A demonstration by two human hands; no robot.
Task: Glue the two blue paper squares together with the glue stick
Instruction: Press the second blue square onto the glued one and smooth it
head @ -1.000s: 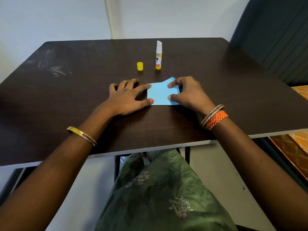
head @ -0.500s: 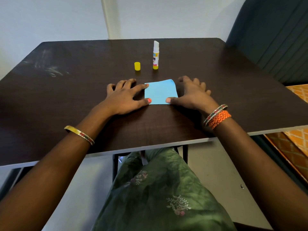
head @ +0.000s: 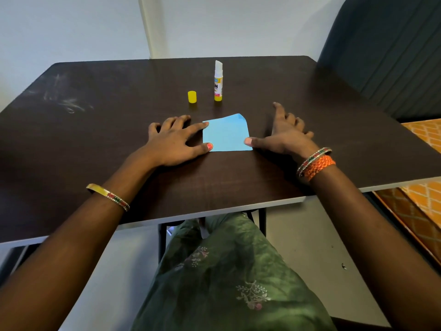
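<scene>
both hands, left hand (head: pixel 170 142) and right hand (head: pixel 285 137), lie flat with fingers spread, thumbs pinning the stacked blue paper squares (head: pixel 225 134) on the dark wooden desk (head: pixel 95 139), whose lifted far corner may fail to bond.

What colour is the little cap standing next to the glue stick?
Yellow. The cap shows clearly in the head view, left of the glue stick.

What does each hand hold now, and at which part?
Nothing is gripped. The left hand and the right hand lie flat, thumb tips touching the blue paper's near corners.

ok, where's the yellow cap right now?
Head view: the yellow cap stands on the table, just left of the upright glue stick, beyond the blue paper.
</scene>
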